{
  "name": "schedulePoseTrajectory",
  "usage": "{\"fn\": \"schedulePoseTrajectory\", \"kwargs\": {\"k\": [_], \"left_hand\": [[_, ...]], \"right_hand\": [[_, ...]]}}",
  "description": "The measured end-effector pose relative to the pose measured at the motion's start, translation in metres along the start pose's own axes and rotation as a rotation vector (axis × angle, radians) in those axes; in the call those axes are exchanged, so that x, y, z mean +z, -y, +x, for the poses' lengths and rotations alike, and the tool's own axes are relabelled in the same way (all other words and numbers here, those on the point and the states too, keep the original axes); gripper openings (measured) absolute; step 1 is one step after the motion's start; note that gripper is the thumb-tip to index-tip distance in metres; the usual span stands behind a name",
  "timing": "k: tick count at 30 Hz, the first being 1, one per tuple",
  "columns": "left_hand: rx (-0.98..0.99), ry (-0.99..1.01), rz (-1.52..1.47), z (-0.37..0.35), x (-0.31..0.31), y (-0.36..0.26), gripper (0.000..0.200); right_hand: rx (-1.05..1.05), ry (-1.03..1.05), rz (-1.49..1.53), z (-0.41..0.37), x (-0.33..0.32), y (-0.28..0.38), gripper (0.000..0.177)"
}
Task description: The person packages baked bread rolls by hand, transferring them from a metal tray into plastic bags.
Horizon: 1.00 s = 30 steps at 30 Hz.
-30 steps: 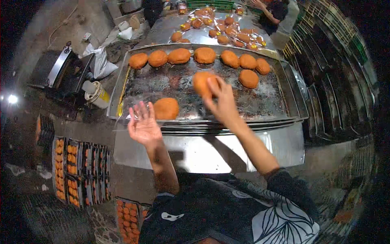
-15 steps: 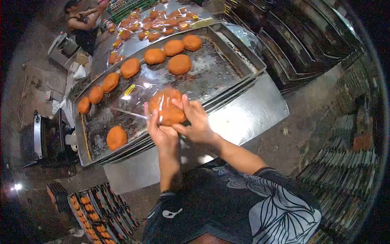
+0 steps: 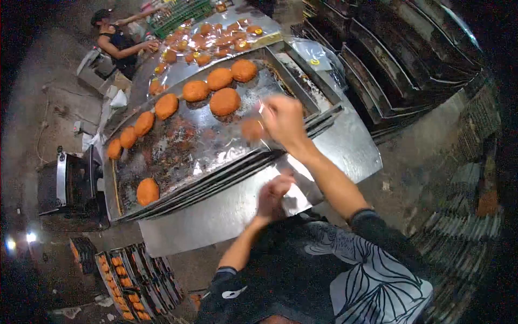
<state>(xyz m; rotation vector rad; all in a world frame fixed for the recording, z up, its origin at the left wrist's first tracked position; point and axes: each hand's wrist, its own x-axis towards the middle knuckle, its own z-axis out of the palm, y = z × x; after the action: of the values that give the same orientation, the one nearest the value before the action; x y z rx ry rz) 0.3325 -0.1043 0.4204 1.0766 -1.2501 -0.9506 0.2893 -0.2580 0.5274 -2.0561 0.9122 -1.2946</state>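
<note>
My right hand point(image 3: 284, 122) is raised over the near right corner of a large metal baking tray point(image 3: 216, 174). It pinches the top of a clear plastic bag with one round orange bun point(image 3: 252, 129) inside; both are motion-blurred. My left hand point(image 3: 273, 196) is low over the steel table point(image 3: 226, 216) in front of the tray. Its fingers are curled and I cannot see whether it holds anything. Several more orange buns lie on the tray, the nearest to my right hand being a loose bun point(image 3: 225, 101). A single bun point(image 3: 147, 191) sits at the tray's near left corner.
Another person point(image 3: 116, 42) works at the far end beside a spread of bagged buns point(image 3: 216, 38). Loose clear bags point(image 3: 315, 54) lie right of the tray. Stacked dark trays point(image 3: 399, 65) fill the right side. Crates of buns point(image 3: 124, 281) and a machine point(image 3: 70, 183) stand at left.
Both hands were slipping a bun into the clear bag. Now my right hand alone has lifted the bagged bun up and right, while my left hand has dropped to the table edge.
</note>
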Motion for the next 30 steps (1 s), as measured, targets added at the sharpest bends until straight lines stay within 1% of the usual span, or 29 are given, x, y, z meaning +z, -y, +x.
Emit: {"fn": "schedulePoseTrajectory", "kwargs": {"k": [1, 2, 3, 4, 5, 6, 7, 8, 9, 10, 11, 12, 13, 14, 15, 16, 17, 18, 20, 21, 22, 23, 24, 25, 26, 27, 28, 29, 30], "left_hand": [[0.365, 0.279, 0.633, -0.013, 0.006, 0.079, 0.009], [-0.195, 0.364, -0.055, -0.026, 0.036, 0.075, 0.017], [0.095, 0.342, 0.534, -0.045, 0.052, 0.122, 0.023], [0.271, 0.147, 0.473, -0.055, 0.062, 0.149, 0.025], [-0.041, 0.143, 0.463, -0.065, 0.061, 0.183, 0.023], [-0.351, 0.129, 0.464, -0.076, 0.060, 0.216, 0.022], [-0.137, 0.209, 0.588, -0.067, 0.051, 0.209, 0.022], [-0.012, 0.282, 0.665, -0.060, 0.043, 0.196, 0.022], [-0.014, 0.343, 0.721, -0.056, 0.037, 0.187, 0.022], [-0.096, 0.426, 0.778, -0.045, 0.030, 0.168, 0.023], [-0.236, 0.566, 0.868, -0.024, 0.025, 0.127, 0.024], [-0.372, 0.705, 0.947, -0.002, 0.027, 0.074, 0.025], [-0.382, 0.454, 0.584, -0.018, 0.023, 0.107, 0.025], [-0.322, 0.245, 0.212, -0.034, 0.019, 0.140, 0.026], [-0.499, 0.259, 0.133, -0.020, 0.030, 0.101, 0.026], [-0.675, 0.270, 0.054, -0.012, 0.036, 0.079, 0.026], [-0.382, 0.218, 0.296, -0.014, 0.037, 0.083, 0.025], [-0.382, 0.214, 0.298, -0.018, 0.038, 0.085, 0.025], [-0.196, 0.161, 0.277, -0.022, 0.043, 0.082, 0.022], [-0.191, 0.275, 0.363, -0.027, 0.040, 0.086, 0.018], [-0.180, 0.269, 0.351, -0.025, 0.044, 0.077, 0.018], [-0.270, 0.145, 0.340, -0.017, 0.048, 0.059, 0.016], [-0.362, 0.023, 0.329, -0.009, 0.048, 0.047, 0.015], [0.064, -0.043, 0.369, -0.001, 0.044, 0.046, 0.011], [0.047, 0.006, 0.315, 0.003, 0.043, 0.010, 0.009], [0.196, -0.001, 0.330, 0.002, 0.041, 0.005, 0.011], [0.341, -0.012, 0.346, 0.000, 0.040, 0.000, 0.014], [0.148, -0.142, 0.334, 0.000, 0.030, -0.018, 0.018], [-0.042, -0.272, 0.320, 0.004, 0.018, -0.036, 0.022]], "right_hand": [[-0.085, -0.034, 0.003, 0.033, 0.002, 0.015, 0.011], [-0.168, -0.061, -0.001, 0.060, 0.014, 0.033, 0.019], [-0.345, -0.129, 0.040, 0.074, 0.036, 0.035, 0.031], [-0.523, -0.202, 0.085, 0.081, 0.053, 0.030, 0.042], [-0.485, -0.018, 0.071, 0.058, 0.050, 0.028, 0.056], [-0.420, 0.128, 0.142, 0.028, 0.038, 0.018, 0.055], [-0.369, 0.271, 0.217, -0.008, 0.021, 0.002, 0.053], [-0.085, 0.512, 0.283, -0.050, -0.004, -0.014, 0.047], [0.300, 0.648, 0.409, -0.099, -0.021, -0.038, 0.038], [0.645, 1.074, 0.046, -0.129, -0.032, -0.066, 0.030], [0.535, 0.913, 0.505, -0.203, -0.041, -0.123, 0.027], [0.457, 0.962, 0.291, -0.218, -0.054, -0.116, 0.024], [0.377, 0.975, 0.204, -0.230, -0.054, -0.121, 0.021], [0.301, 0.986, 0.119, -0.243, -0.052, -0.129, 0.019], [0.303, 0.993, 0.119, -0.263, -0.044, -0.151, 0.019], [0.355, 0.874, 0.285, -0.285, -0.028, -0.183, 0.020], [0.405, 0.749, 0.450, -0.283, -0.022, -0.185, 0.020], [0.403, 0.751, 0.452, -0.286, -0.024, -0.183, 0.020], [1.442, 0.382, 0.489, -0.283, -0.046, -0.157, 0.025], [1.257, 0.389, 0.287, -0.269, -0.061, -0.123, 0.031], [1.250, 0.388, 0.270, -0.260, -0.064, -0.103, 0.031], [1.064, 0.434, 0.231, -0.251, -0.062, -0.088, 0.033], [1.099, 0.549, 0.301, -0.221, -0.067, -0.063, 0.031], [1.131, 0.667, 0.366, -0.191, -0.072, -0.039, 0.030], [1.148, 0.445, 1.120, -0.200, -0.052, -0.082, 0.029], [1.207, 0.292, 1.894, -0.207, -0.034, -0.122, 0.037], [1.187, 0.024, 1.079, -0.163, -0.027, -0.086, 0.044], [0.866, 0.080, 0.918, -0.123, -0.031, -0.035, 0.054], [0.538, 0.017, 1.445, -0.100, -0.015, -0.010, 0.063]]}}
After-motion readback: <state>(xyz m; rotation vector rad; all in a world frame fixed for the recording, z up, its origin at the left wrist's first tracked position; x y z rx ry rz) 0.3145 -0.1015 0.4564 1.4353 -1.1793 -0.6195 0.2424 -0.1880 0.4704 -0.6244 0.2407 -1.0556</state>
